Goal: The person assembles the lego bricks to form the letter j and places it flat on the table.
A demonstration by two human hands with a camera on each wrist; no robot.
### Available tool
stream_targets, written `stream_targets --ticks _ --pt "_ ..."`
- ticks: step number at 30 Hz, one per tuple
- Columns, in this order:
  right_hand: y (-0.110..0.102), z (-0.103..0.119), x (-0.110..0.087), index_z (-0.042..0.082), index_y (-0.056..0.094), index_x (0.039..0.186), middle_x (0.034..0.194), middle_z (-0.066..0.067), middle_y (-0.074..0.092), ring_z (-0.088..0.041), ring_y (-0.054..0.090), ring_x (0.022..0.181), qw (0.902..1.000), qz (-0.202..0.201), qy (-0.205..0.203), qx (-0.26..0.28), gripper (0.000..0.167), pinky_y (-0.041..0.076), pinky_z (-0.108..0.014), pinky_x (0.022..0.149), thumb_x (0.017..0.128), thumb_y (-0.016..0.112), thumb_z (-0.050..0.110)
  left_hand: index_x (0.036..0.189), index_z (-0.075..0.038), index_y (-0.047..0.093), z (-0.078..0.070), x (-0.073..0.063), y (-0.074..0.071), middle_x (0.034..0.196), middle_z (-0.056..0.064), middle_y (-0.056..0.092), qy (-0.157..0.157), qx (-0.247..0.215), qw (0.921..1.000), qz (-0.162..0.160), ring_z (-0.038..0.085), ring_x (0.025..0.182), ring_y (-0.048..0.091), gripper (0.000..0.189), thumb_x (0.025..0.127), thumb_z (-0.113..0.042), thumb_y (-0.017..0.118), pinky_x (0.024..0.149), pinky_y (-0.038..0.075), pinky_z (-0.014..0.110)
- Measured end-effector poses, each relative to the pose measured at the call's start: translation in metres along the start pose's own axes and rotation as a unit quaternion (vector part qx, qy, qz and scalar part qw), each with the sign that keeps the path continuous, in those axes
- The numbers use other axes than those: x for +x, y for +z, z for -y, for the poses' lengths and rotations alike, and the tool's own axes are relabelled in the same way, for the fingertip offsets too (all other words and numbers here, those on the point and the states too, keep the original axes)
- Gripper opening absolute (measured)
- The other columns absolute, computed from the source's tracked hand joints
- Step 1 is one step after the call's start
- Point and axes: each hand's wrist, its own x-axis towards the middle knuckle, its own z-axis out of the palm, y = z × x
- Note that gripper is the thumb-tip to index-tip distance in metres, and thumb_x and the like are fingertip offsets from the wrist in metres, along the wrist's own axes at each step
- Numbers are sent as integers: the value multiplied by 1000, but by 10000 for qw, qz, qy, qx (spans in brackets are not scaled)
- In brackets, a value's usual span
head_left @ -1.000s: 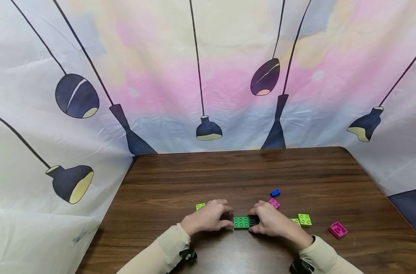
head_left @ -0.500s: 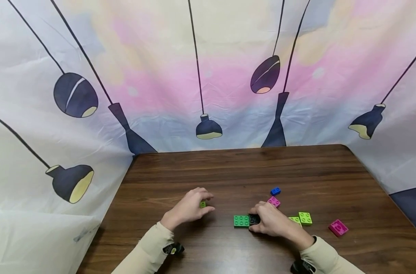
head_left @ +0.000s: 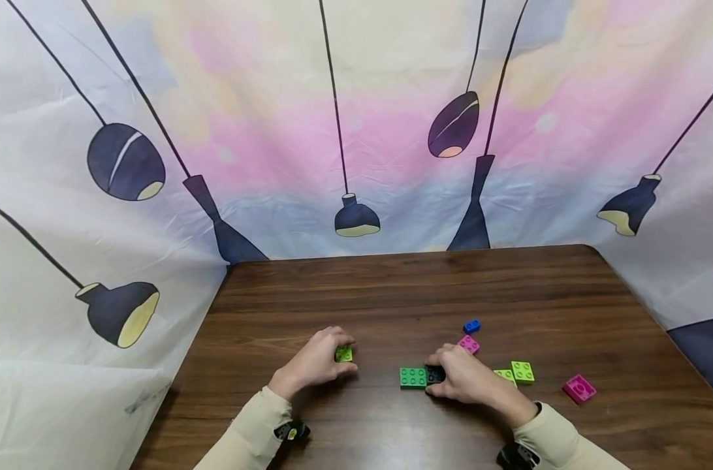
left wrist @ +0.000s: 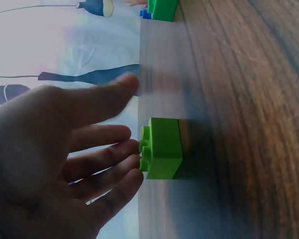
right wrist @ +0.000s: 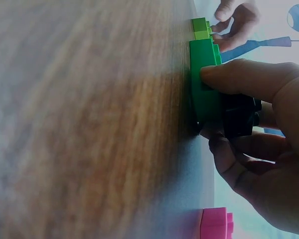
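Observation:
A lime-green brick (head_left: 344, 353) with studs on top stands on the table left of centre. My left hand (head_left: 314, 363) arches over it, thumb apart and fingers extended at its studs; in the left wrist view the thumb is clear of the brick (left wrist: 164, 147). To the right lies a longer green brick (head_left: 412, 378), with a black brick (head_left: 435, 374) sitting on its right end. My right hand (head_left: 465, 377) holds this pair at the black end. In the right wrist view, the thumb lies across the green brick's side (right wrist: 203, 102) and curled fingers are opposite, by the black brick (right wrist: 237, 117).
On the brown wooden table (head_left: 309, 294), a pink brick (head_left: 469, 344) and a small blue brick (head_left: 471, 326) lie behind my right hand. Two lime bricks (head_left: 522, 372) sit right of it, one partly hidden. Another pink brick (head_left: 580, 389) lies farther right. A lamp-print cloth (head_left: 286, 130) hangs behind.
My left hand has left the green brick's left end and moved left to the lime-green brick. My right hand stays at the black brick.

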Motion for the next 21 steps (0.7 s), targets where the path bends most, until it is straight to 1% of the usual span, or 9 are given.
stream_targets --ticks 4,8,12,17,19,21 --pt "-1 0 1 5 74 100 90 -3 70 -14 61 83 10000 -25 -5 -36 37 50 -27 70 72 83 28 112 -5 70 3 1 2 102 3 66 -29 211 9997 -90 17 92 60 43 78 -28 82 79 50 33" --pt "0 1 -1 4 74 100 90 -3 70 -14 61 83 10000 48 -3 35 38 50 -28 70 72 83 29 107 -6 71 5 0 7 99 2 65 -108 405 9991 -57 16 90 59 37 77 -25 83 78 49 35" --pt "0 2 -2 5 74 101 91 -3 70 -14 61 84 9999 115 34 74 38 50 -28 71 73 83 29 100 -9 72 7 -1 12 96 0 65 -182 428 9989 3 15 88 59 30 77 -23 83 74 48 31" --pt "1 2 0 5 74 101 91 -3 71 -12 61 84 9999 116 59 97 38 50 -26 71 73 83 28 100 -7 72 8 0 14 94 2 65 -220 388 9990 -32 16 86 60 29 77 -21 82 72 48 29" --pt "0 2 1 5 74 101 91 -3 71 -12 61 84 9999 104 49 99 38 51 -26 71 72 83 27 102 -6 72 9 0 14 95 2 65 -207 390 9990 -52 17 86 60 30 77 -20 82 71 49 30" --pt "0 1 1 5 74 101 91 -3 71 -12 61 84 9999 97 33 104 37 51 -26 71 72 83 27 102 -6 72 10 1 15 96 2 65 -192 427 9989 -78 17 87 60 30 78 -21 82 73 49 32"
